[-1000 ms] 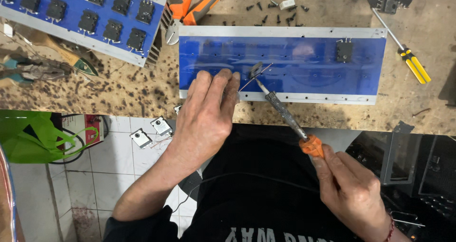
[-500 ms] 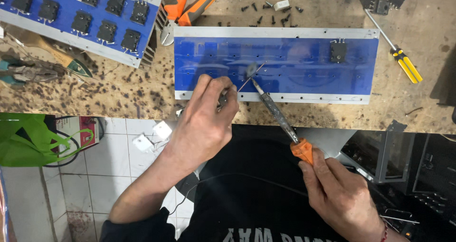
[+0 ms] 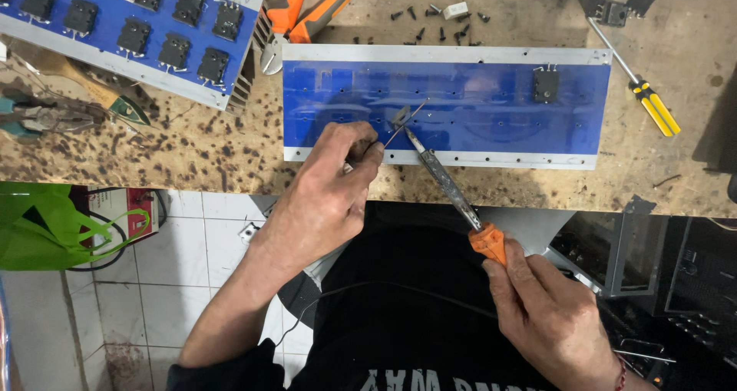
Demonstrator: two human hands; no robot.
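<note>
Pliers behind panel, screwdriver right

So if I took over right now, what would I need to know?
Left hand: pinching a thin wire whose far end lies on the blue panel.
Right hand: gripping the orange-handled soldering iron, its tip at a small grey piece on the panel.
Done: one black component sits on the panel's right part.
Left: the panel's other rows of holes look bare. A second panel, full of black parts, lies at upper left.
</note>
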